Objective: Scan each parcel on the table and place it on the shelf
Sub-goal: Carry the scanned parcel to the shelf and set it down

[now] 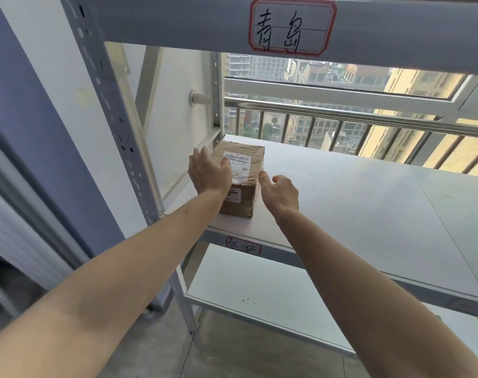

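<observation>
A brown cardboard parcel with a white shipping label on top stands on the middle shelf board, close to its left end. My left hand lies against the parcel's left side, fingers straight, thumb reaching over the top edge. My right hand hovers just right of the parcel with loosely curled fingers; its thumb tip is at the box's right edge and it holds nothing.
The white metal rack has a perforated upright at left, a top beam with a red-framed handwritten label, and a lower shelf. A second label marks the middle beam. Behind is a window with a steel railing.
</observation>
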